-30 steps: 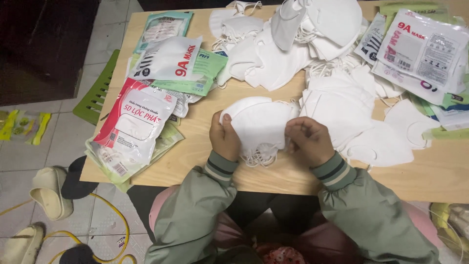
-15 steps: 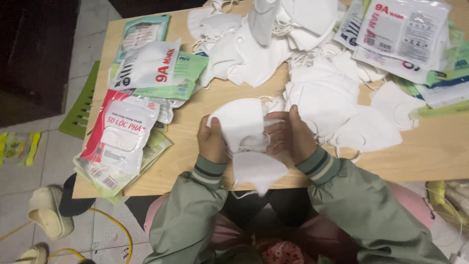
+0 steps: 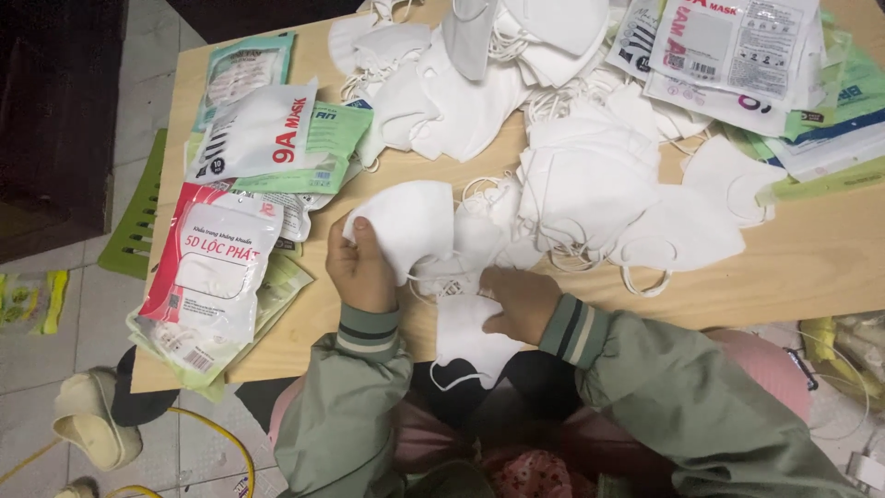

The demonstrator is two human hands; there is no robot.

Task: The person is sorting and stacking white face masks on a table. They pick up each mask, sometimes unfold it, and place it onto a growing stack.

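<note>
Nearest us, we see a white face mask (image 3: 470, 341) draped over the near table (image 3: 830, 277) edge, its long axis running from about twelve o'clock down to six, its lower end and ear loop hanging off toward the lap. Our right hand (image 3: 518, 302) lies on its upper end, fingers curled down onto the cloth; whether they pinch it we cannot tell. At nine o'clock from that hand, our left hand (image 3: 361, 269) is closed on the left edge of a second white mask (image 3: 410, 226), thumb on top, and that mask spreads flat toward two o'clock. Beyond, at one o'clock, lies a loose heap of white masks (image 3: 590, 194), touching the held one. At ten o'clock sit flat printed mask packets (image 3: 217, 267), some overhanging the left edge. Farthest, at twelve to two o'clock, more masks and packets (image 3: 737, 46) crowd the table's far side
</note>
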